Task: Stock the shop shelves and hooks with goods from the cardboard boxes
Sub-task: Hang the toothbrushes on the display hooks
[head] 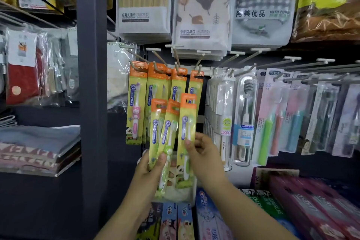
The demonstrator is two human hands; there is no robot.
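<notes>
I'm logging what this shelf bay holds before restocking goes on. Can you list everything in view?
Children's toothbrush packs in hand: about three, orange and yellow-green, fanned in front of the hooks.
Hung toothbrush packs: at least four, same colours, on the centre hooks.
Adult toothbrush packs: several rows, clear with green, pink, teal handles, hooks at right.
Towel packs: several, striped, leaf-print, checked, top row.
Toothpaste boxes: many, red, green, blue, shelf at bottom.
Folded cloths: a stack, grey and pink, left shelf.
Bagged red goods: several, upper left.
Left hand: grips two packs.
Right hand: fingers pinch the right pack.
</notes>
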